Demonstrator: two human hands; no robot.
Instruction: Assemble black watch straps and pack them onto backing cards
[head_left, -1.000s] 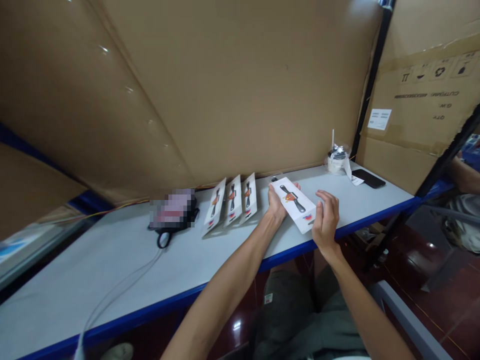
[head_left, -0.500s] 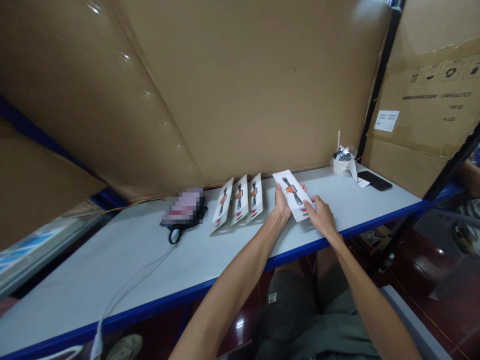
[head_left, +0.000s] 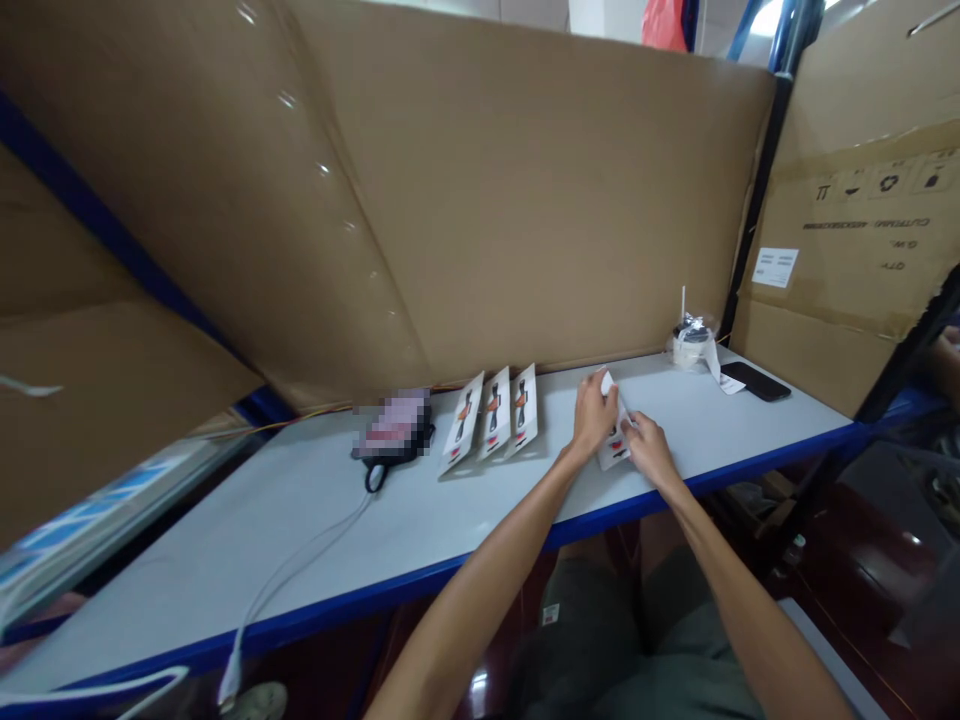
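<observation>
My left hand [head_left: 594, 412] is closed over the upper part of a white packaging card [head_left: 613, 452], its fingers curled round the top and covering most of the front. My right hand [head_left: 648, 446] pinches the card's right edge near the lower half. The card is tilted, and a red mark shows near its bottom. To the left, 3 similar cards [head_left: 492, 412] lean upright in a row on the table. Each shows a black double-handled tool with an orange middle, like a spokeshave.
A black device [head_left: 394, 430] with a blurred screen and white cable [head_left: 300, 545] lies on the grey table [head_left: 315, 520]. At the back right are a plastic-wrapped cup [head_left: 690, 345] with a straw and a black phone [head_left: 756, 381]. Cardboard [head_left: 540, 210] walls the back.
The card, earlier face up, has turned and tilted. My left hand has moved from beneath its left edge to over its top. The view has tipped up; the leaning cards stay put.
</observation>
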